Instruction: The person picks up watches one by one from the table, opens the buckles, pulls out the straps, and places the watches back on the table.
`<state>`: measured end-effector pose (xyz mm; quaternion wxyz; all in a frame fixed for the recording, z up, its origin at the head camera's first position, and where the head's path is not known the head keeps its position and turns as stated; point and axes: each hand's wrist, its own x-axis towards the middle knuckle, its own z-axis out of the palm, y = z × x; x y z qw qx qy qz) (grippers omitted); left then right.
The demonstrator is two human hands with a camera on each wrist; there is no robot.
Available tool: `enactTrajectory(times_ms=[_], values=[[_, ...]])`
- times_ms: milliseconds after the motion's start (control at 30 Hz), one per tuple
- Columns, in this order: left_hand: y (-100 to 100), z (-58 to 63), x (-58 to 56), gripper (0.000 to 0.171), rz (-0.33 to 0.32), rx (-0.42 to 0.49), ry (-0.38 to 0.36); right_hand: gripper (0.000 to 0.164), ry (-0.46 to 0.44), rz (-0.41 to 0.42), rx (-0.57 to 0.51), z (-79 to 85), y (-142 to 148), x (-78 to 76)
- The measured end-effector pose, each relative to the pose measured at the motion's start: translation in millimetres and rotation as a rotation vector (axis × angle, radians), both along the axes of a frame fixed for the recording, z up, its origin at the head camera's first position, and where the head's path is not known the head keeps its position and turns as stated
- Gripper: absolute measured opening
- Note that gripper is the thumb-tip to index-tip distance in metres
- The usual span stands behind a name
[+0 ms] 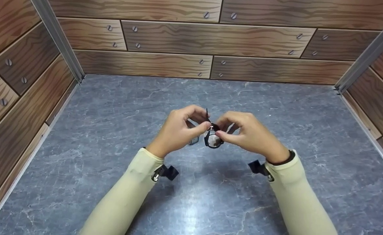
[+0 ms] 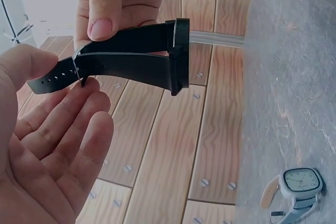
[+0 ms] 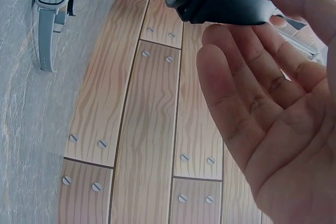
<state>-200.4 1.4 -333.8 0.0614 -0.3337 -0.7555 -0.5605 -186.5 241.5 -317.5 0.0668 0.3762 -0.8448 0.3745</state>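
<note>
A black wristwatch (image 1: pixel 213 141) is held up between both hands, over the table. My left hand (image 1: pixel 178 130) pinches the holed tail end of its strap (image 2: pixel 55 76) between thumb and fingers. From the other side, my right hand (image 1: pixel 248 133) grips the strap close to the buckle, its thumb on the band. In the left wrist view the two strap halves meet at the metal buckle (image 2: pixel 79 69), with the tail passing through it. A second watch (image 2: pixel 302 182), with a squarish pale dial and grey-blue strap, lies on the table, partly behind my left hand in the head view.
The grey marbled tabletop (image 1: pixel 119 107) spreads out around the hands. Wood-patterned panels (image 1: pixel 217 39) wall it in at the back and both sides, with metal posts (image 1: pixel 59 39) at the corners. Small black wrist cameras (image 1: pixel 170 173) stick out from the sleeves.
</note>
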Motion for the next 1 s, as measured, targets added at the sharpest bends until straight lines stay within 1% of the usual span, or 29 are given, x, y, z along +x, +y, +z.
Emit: enactTrajectory(times_ms=[133, 267, 433, 600, 733, 900, 1000], values=[[0.0, 1.4, 1.2, 0.018, 0.008, 0.014, -0.024, 0.010, 0.000, -0.002, 0.001, 1.0, -0.6, -0.1], [0.4, 2.6, 2.2, 0.020, 0.014, 0.055, -0.053, 0.010, -0.010, -0.015, 0.002, 1.8, -0.5, 0.5], [2.3, 2.3, 2.7, 0.023, 0.005, 0.100, -0.089, 0.011, -0.009, -0.014, 0.009, 0.8, -0.3, 0.4], [3.6, 1.6, 2.3, 0.023, 0.016, 0.109, -0.103, 0.010, 0.046, 0.010, -0.004, -1.4, 1.0, -0.5], [3.3, 1.2, 2.1, 0.021, 0.028, 0.120, -0.102, 0.013, 0.083, 0.025, -0.012, -3.5, 2.0, -1.0], [3.3, 2.0, 3.2, 0.021, 0.011, 0.138, -0.119, 0.018, 0.126, 0.037, -0.013, -4.7, 0.4, -1.1], [3.6, 2.8, 4.0, 0.021, -0.011, 0.151, -0.126, 0.023, 0.175, 0.051, -0.036, -4.0, -1.0, -1.3]])
